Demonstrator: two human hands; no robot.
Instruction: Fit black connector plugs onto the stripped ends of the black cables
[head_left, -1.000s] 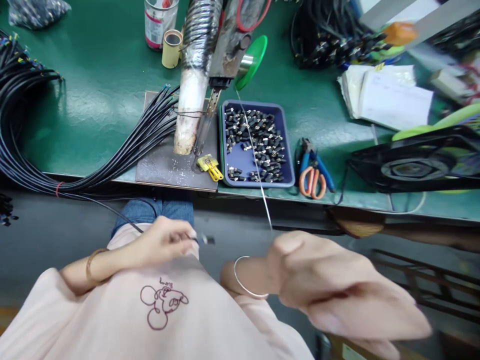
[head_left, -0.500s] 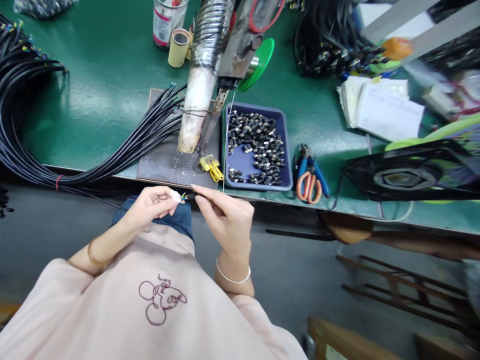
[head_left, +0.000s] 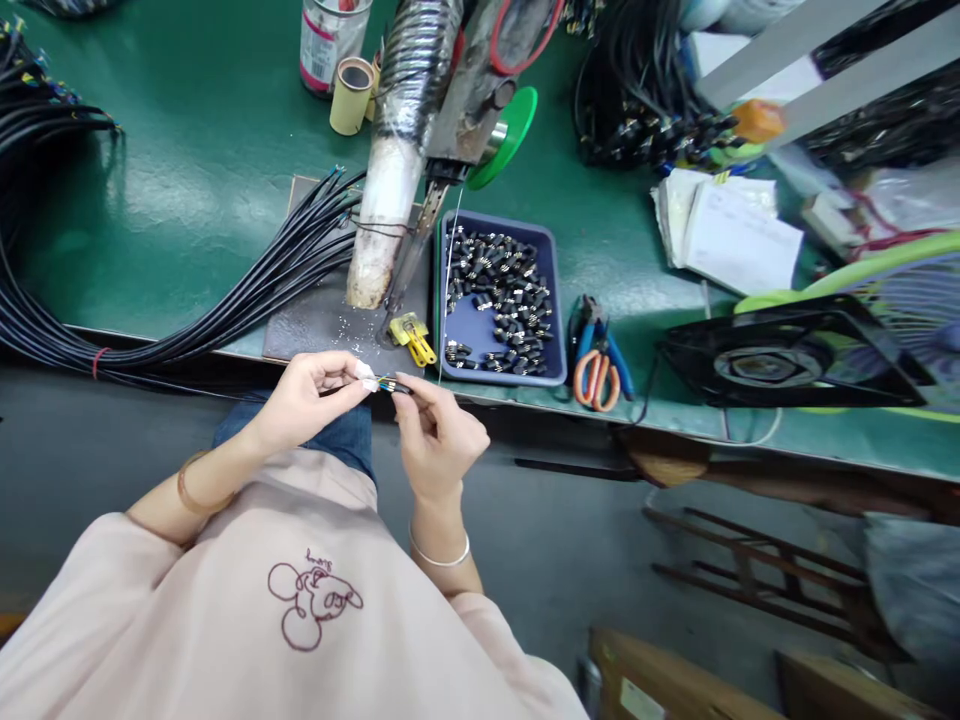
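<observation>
My left hand [head_left: 313,398] pinches the end of a black cable, its thumb and finger close to the thin coloured wires [head_left: 384,383]; something white covers a fingertip. Facing it, my right hand [head_left: 439,425] grips a small black connector [head_left: 397,386] between thumb and forefinger. The wires and the connector meet or nearly meet; the exact contact is too small to tell. Both hands are just in front of the bench edge. Behind them are a yellow clip [head_left: 412,338] and a dark board [head_left: 300,325]. A blue tray [head_left: 559,300] holds many black connectors.
A black cable bundle [head_left: 187,325] lies at the left, its ends on the board. A wrapped duct [head_left: 386,180] and a soldering device [head_left: 457,140] stand over the board. Orange-handled pliers [head_left: 597,378], papers [head_left: 742,235] and a black fan [head_left: 780,360] are to the right.
The hands have come together, bringing the coloured wires and the black connector close to each other. The whole view has shifted slightly, so bench items appear further left.
</observation>
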